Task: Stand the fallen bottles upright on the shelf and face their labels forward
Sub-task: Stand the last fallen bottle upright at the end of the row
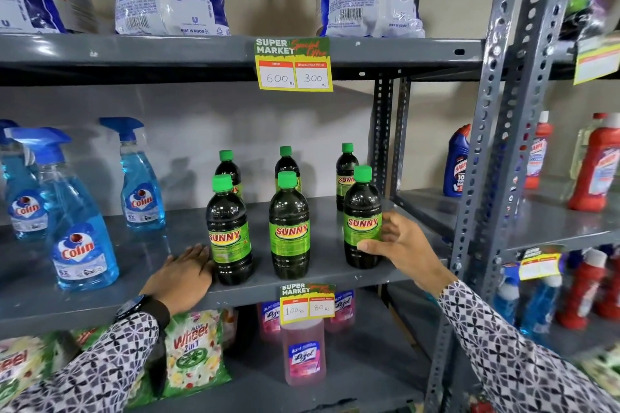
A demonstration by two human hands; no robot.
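Six green-capped Sunny bottles (289, 228) are standing upright at the centre of the frame on the grey shelf (141, 245), labels facing out. The right hand (399, 245) is gripping the front right bottle (362, 221); the left hand (183, 275) is lying flat, grip holding nothing, touching the front left bottle (228, 231)

A grey metal shelf (141, 245) crosses the middle of the frame. Six dark green-capped bottles (289, 228) stand upright at its centre; three blue spray bottles (80, 228) stand at left.
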